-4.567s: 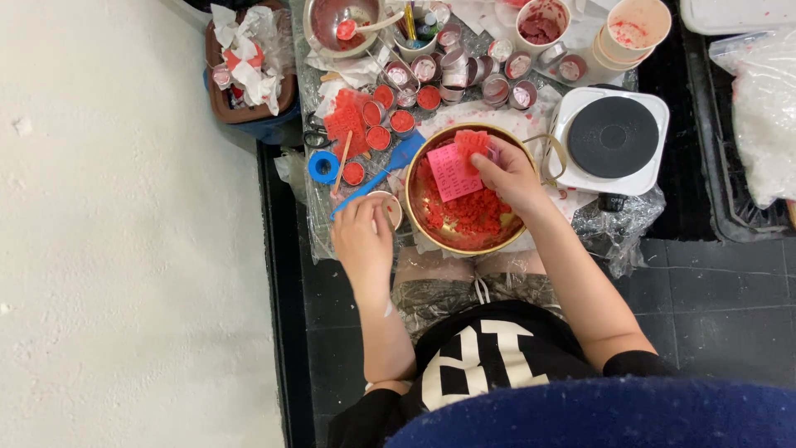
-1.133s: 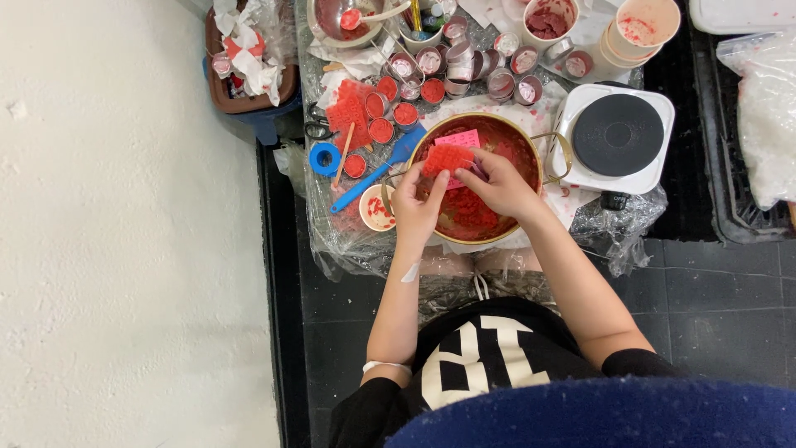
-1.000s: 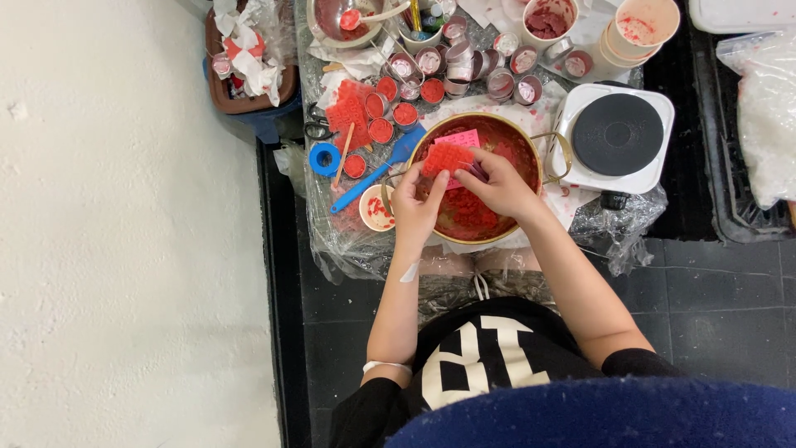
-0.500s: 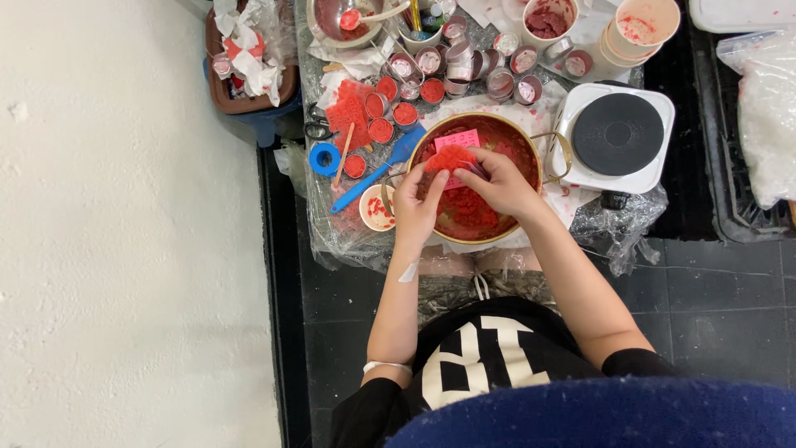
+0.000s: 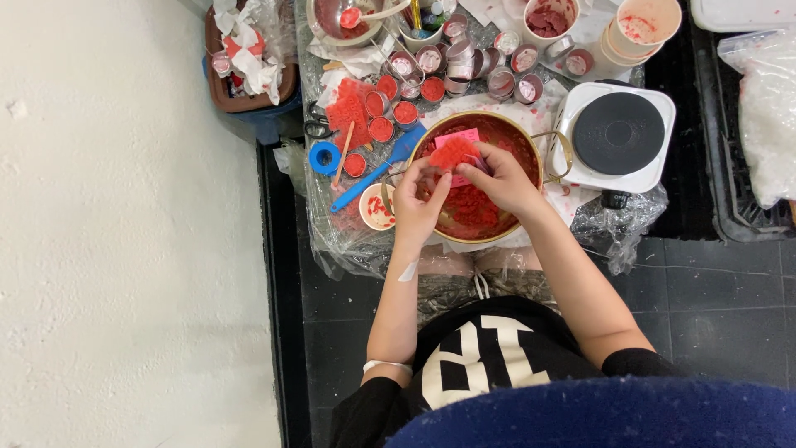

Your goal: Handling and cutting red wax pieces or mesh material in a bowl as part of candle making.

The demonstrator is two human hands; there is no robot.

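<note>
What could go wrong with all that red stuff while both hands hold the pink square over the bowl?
Red bits could drop from the pink square past the gold bowl onto the plastic-covered table. The left hand might also bump the small cup right beside it.

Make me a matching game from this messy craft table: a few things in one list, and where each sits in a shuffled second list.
Things:
1. pink mould
2. blue spatula
3. electric hotplate
4. blue tape roll

Places:
A. right of the brass pot
B. at the table's left edge
C. held in both hands over the pot
D. lying slantwise just left of the pot

Pairs: 1-C, 2-D, 3-A, 4-B
</note>
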